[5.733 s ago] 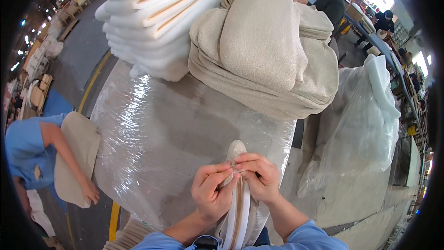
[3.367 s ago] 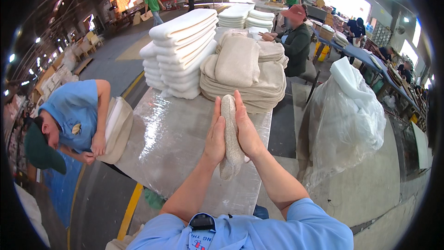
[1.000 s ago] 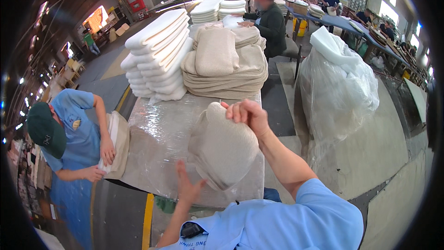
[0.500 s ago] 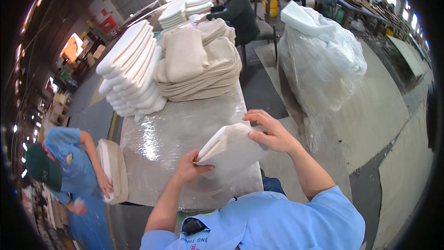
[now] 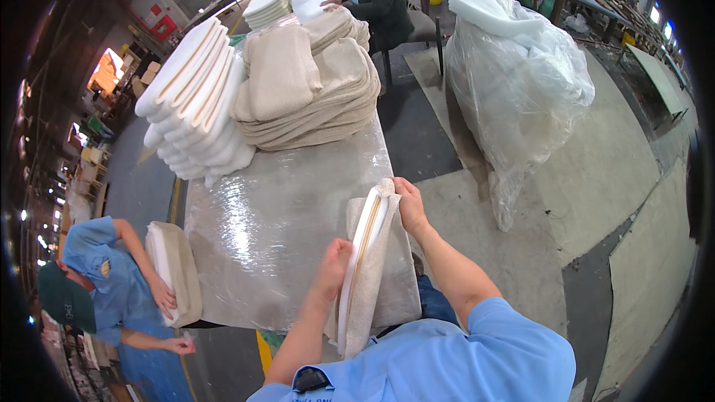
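A seat cushion (image 5: 363,246) stands on edge in front of me, with a white foam core and a thin tan layer showing inside a beige fabric cover (image 5: 381,268). At its far corner my right hand (image 5: 410,207) is closed on the cover. My left hand (image 5: 333,266) is closed in a fist at the cushion's left side, on the cover's edge, with its fingertips partly hidden. Beneath is a table (image 5: 261,253) wrapped in shiny clear plastic.
On the table's far end are stacked white foam pads (image 5: 190,97) and folded beige covers (image 5: 313,97). A plastic bag of white padding (image 5: 521,89) stands right. At left, a co-worker (image 5: 104,275) touches another cushion (image 5: 175,275); another person (image 5: 380,7) sits beyond.
The cushion has turned from lying tilted to standing on edge, its open side facing up. My right hand has closed on the far corner; my left hand has moved right along its side.
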Action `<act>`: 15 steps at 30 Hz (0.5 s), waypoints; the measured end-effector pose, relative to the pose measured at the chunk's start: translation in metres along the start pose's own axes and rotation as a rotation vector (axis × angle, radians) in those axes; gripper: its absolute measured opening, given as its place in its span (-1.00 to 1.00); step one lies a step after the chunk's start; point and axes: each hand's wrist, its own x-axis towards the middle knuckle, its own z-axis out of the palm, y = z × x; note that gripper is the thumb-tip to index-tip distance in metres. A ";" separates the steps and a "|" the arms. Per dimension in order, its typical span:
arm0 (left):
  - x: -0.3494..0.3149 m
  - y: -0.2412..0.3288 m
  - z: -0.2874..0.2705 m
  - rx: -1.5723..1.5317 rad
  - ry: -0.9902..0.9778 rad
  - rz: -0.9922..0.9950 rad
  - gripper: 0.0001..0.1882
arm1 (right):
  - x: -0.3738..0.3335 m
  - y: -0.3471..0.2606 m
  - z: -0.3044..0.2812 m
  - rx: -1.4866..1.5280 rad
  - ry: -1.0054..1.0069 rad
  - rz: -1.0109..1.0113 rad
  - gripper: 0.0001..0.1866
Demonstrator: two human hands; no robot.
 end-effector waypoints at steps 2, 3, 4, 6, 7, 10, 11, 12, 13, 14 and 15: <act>0.027 0.003 0.000 -0.560 -0.121 -0.247 -0.40 | 0.009 -0.005 -0.017 0.107 -0.014 -0.011 -0.59; 0.040 -0.002 0.001 -0.593 -0.079 -0.219 -0.31 | 0.006 -0.006 -0.015 0.103 -0.002 -0.012 -0.51; 0.046 -0.012 0.006 -0.599 -0.046 -0.205 -0.31 | 0.002 -0.008 -0.008 0.097 -0.048 -0.001 -0.48; 0.056 -0.025 0.024 -0.612 0.005 -0.177 -0.30 | -0.005 -0.014 0.001 0.084 -0.129 0.013 -0.41; 0.060 -0.027 0.030 -0.476 -0.011 -0.248 -0.30 | -0.008 -0.019 0.002 0.004 -0.121 -0.025 -0.33; 0.063 -0.027 0.049 -0.199 -0.121 -0.351 -0.31 | -0.011 -0.026 -0.005 -0.045 -0.091 -0.211 -0.31; 0.060 -0.030 0.048 -0.199 -0.155 -0.313 -0.32 | -0.016 -0.030 -0.005 -0.118 -0.096 -0.199 -0.26; 0.058 -0.033 0.048 -0.201 -0.185 -0.277 -0.32 | -0.013 -0.027 -0.009 -0.125 -0.149 -0.210 -0.29; 0.056 -0.030 0.053 -0.200 -0.181 -0.272 -0.33 | -0.012 -0.027 -0.016 -0.134 -0.186 -0.228 -0.31; 0.054 -0.029 0.058 -0.203 -0.172 -0.265 -0.33 | -0.008 -0.027 -0.022 -0.144 -0.229 -0.245 -0.33; 0.054 -0.030 0.063 -0.206 -0.163 -0.260 -0.34 | -0.005 -0.027 -0.029 -0.222 -0.272 -0.232 -0.38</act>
